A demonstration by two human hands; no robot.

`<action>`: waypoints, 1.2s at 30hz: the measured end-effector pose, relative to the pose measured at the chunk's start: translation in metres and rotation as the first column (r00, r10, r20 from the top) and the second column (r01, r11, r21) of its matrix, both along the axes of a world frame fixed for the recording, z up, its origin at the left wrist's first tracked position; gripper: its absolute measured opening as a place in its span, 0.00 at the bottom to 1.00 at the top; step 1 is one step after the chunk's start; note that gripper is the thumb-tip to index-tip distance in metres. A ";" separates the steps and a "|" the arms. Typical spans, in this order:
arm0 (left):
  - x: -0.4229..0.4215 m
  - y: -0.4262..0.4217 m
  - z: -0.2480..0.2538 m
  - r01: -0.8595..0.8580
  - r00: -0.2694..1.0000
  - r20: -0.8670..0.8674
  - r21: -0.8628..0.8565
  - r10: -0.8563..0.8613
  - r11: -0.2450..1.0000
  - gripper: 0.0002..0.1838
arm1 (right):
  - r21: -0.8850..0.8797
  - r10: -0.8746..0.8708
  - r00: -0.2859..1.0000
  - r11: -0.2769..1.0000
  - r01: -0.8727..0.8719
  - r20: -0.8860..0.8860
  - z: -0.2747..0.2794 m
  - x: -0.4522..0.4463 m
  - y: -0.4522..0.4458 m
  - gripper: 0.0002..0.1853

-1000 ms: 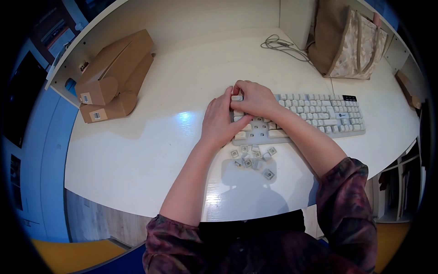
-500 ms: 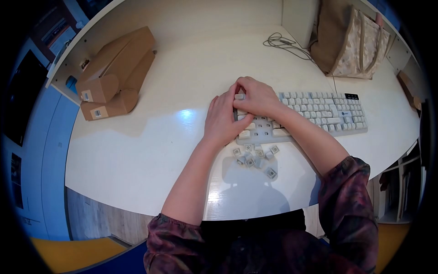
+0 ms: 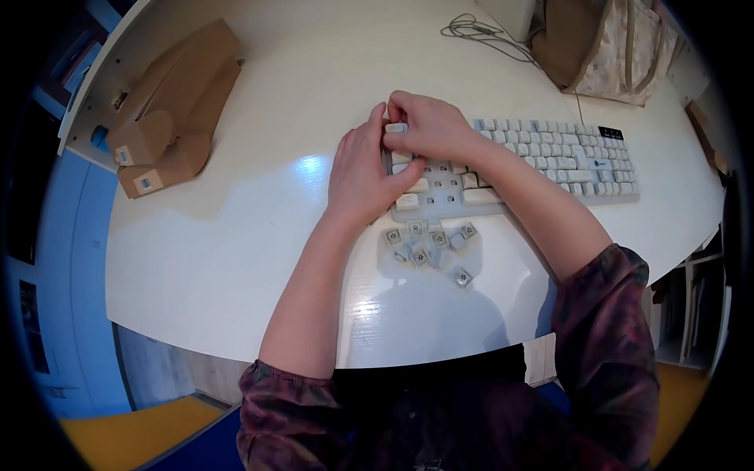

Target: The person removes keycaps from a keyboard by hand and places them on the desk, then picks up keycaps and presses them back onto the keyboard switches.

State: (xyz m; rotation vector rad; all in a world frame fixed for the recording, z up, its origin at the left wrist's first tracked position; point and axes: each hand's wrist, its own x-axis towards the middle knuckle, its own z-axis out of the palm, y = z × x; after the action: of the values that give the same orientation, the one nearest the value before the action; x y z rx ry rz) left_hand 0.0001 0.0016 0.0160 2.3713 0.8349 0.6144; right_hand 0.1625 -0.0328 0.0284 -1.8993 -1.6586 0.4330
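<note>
A white keyboard (image 3: 577, 176) lies on the desk, with several keycaps gone at its left part and bare switches showing. My left hand (image 3: 363, 177) is around its left end, fingers along the outer edge and thumb resting over the keys. At the top left corner my right hand (image 3: 430, 128) is curled, its thumb and forefinger closed about a pale keycap (image 3: 397, 127). The right fingertips are partly hidden. In front of the keyboard, several loose keycaps (image 3: 420, 257) lie scattered, some upside down with their stems showing.
Brown cardboard boxes (image 3: 169, 118) lie at the left of the white desk (image 3: 196, 267). A coiled cable (image 3: 483, 31) is at the back, beside a brown and beige bag (image 3: 613, 55). Shelves (image 3: 687, 306) stand at the right.
My view has tilted, so the desk and everything on it sit higher in the picture. Both hands stay at the keyboard's left end, the right one shifting only slightly.
</note>
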 end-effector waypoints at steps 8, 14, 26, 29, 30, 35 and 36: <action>0.002 0.004 -0.008 0.017 0.999 0.051 0.004 -0.017 1.000 0.48 | -0.044 -0.010 1.000 0.999 0.011 0.023 0.008 -0.006 -0.001 0.19; 0.002 -0.001 0.004 0.020 1.000 -0.018 -0.054 -0.021 0.998 0.51 | 0.012 -0.046 0.999 0.999 0.046 0.002 0.002 -0.008 -0.001 0.19; 0.001 -0.001 -0.004 -0.009 1.000 0.027 0.044 0.008 0.999 0.46 | -0.009 0.002 1.000 1.000 -0.002 -0.020 0.005 -0.006 -0.002 0.16; 0.001 -0.001 0.003 -0.019 0.999 -0.044 0.001 0.019 1.000 0.50 | 0.059 -0.015 1.000 0.998 0.016 -0.027 0.003 -0.009 -0.004 0.13; 0.001 0.000 0.000 -0.020 0.999 -0.034 0.006 0.020 1.000 0.50 | 0.052 -0.038 0.997 0.998 0.041 -0.068 0.001 -0.004 -0.003 0.12; 0.001 0.003 -0.005 -0.020 0.999 -0.039 0.035 0.021 0.999 0.49 | 0.090 0.014 0.972 0.996 0.007 -0.235 -0.009 0.017 -0.001 0.08; 0.001 0.002 -0.005 -0.019 0.999 -0.031 0.029 0.020 0.999 0.49 | 0.099 0.010 0.968 0.995 0.016 -0.252 -0.009 0.017 -0.001 0.07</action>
State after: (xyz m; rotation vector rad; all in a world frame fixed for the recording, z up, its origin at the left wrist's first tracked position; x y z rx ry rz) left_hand 0.0010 0.0037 0.0111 2.4073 0.8690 0.6029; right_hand 0.1796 -0.0334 0.0196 -1.6957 -1.4815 0.5557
